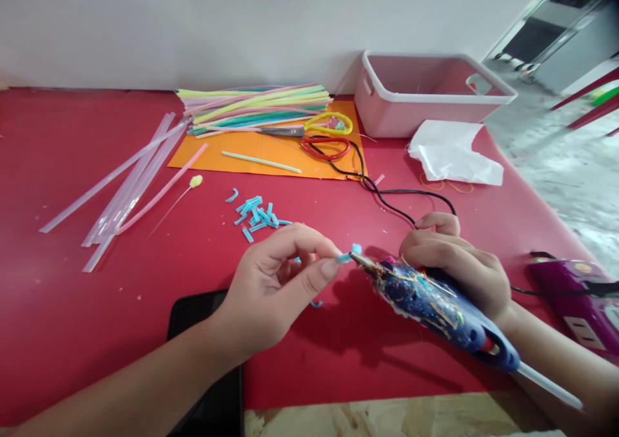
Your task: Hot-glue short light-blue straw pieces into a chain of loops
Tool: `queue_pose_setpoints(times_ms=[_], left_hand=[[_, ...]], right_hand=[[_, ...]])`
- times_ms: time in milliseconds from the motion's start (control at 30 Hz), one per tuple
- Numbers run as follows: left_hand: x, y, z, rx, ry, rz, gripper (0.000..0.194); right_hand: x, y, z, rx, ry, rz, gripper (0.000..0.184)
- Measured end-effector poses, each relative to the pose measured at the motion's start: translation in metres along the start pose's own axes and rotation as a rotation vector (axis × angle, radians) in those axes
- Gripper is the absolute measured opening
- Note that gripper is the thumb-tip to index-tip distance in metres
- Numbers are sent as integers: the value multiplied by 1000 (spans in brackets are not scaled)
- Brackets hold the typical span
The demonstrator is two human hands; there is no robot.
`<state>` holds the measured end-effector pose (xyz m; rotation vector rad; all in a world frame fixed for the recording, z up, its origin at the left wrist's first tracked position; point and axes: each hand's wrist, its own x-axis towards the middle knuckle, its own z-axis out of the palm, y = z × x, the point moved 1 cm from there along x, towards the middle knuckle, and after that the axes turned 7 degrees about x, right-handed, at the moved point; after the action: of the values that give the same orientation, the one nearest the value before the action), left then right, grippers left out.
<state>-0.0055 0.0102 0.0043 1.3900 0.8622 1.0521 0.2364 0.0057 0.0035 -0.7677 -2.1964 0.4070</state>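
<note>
My left hand point(278, 282) pinches a small blue straw piece point(349, 254) between thumb and forefinger. My right hand point(452, 266) grips a blue hot glue gun point(435, 301), with a clear glue stick sticking out of its back. The gun's metal nozzle touches the blue piece. A heap of cut blue straw bits point(256, 214) lies on the red table point(72, 295) just beyond my left hand. One more blue bit lies under my left thumb.
Clear glue sticks point(126, 182) lie at left. Coloured straws point(256, 105) and scissors point(309, 127) rest on orange paper point(271, 156). A pink tub point(430, 92) and white plastic bag point(452, 153) stand behind. A purple power strip point(578, 295) is at right, a black phone point(207, 359) near me.
</note>
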Motion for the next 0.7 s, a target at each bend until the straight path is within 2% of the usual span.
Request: queue_pose_setpoints(times_ms=[567, 700], left_hand=[[-1, 1, -1, -7, 0, -12, 6], [-1, 1, 0, 41, 61, -63, 8]], right_hand=[[-5, 5, 3, -5, 60, 23, 5], [-7, 5, 2, 1, 124, 63, 16]])
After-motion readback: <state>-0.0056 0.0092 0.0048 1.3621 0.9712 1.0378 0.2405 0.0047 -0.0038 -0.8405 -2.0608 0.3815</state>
